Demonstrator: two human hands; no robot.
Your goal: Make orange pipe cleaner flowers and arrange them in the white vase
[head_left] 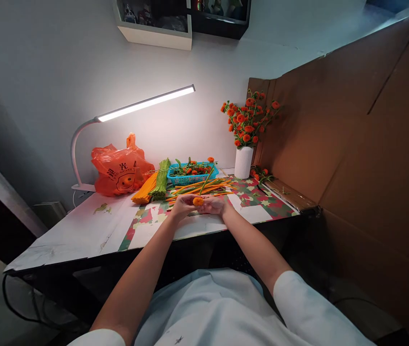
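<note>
Blue basket (189, 180): green-stemmed orange blooms (194, 170). White vase (243, 163): orange bouquet (249, 129). Left hand (183, 205) fingers pinching orange flower (198, 201); right hand (215, 205) alongside (can't tell finger grip).

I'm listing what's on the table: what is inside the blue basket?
Green-stemmed orange flowers lie heaped inside the basket. They and its front wall hide the bottom, so whatever is underneath cannot be seen.

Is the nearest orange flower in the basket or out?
Out: the orange flower shows between the left hand and the right hand, in front of the blue basket.
</note>
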